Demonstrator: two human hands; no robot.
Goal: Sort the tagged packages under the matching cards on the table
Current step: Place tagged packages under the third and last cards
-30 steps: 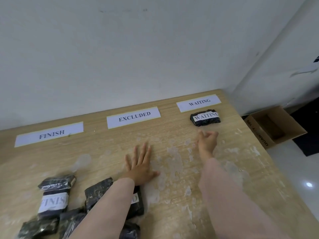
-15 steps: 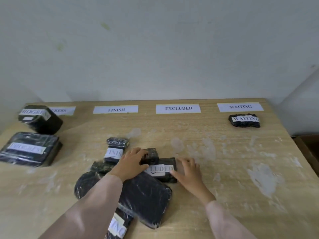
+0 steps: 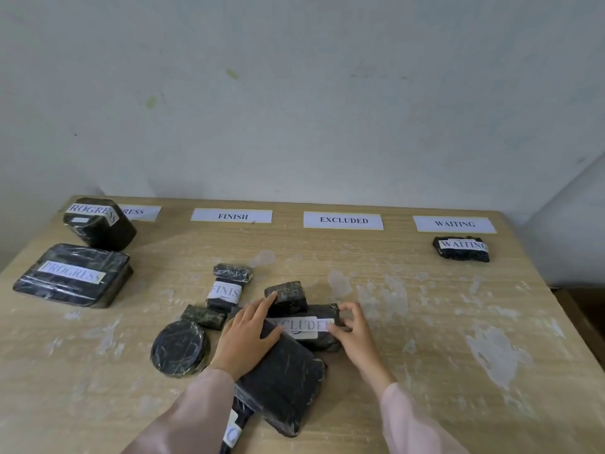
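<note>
Four white cards lie along the table's far edge: one partly hidden ending in RESS [image 3: 139, 212], FINISH [image 3: 231, 216], EXCLUDED [image 3: 343, 220], WAITING [image 3: 454, 223]. A black wrapped package tagged EXCLUDED [image 3: 306, 326] lies in the pile at the middle. My left hand [image 3: 247, 335] rests on its left end and my right hand [image 3: 352, 329] pinches its right end. A small black package [image 3: 286, 294] sits on top of it. A package tagged FINISH [image 3: 226, 291] lies just to the left. A WAITING package [image 3: 462, 249] lies under its card.
Two PROGRESS packages [image 3: 98, 222] [image 3: 72, 275] lie at the far left. A round black package [image 3: 179, 348], a small dark one [image 3: 204, 316] and a large flat one [image 3: 283, 380] crowd the pile. The table [image 3: 458, 355] has worn pale patches on its right half.
My view has swung left from the WAITING card. My right hand came back from there to the pile, and both hands have closed in on the EXCLUDED package.
</note>
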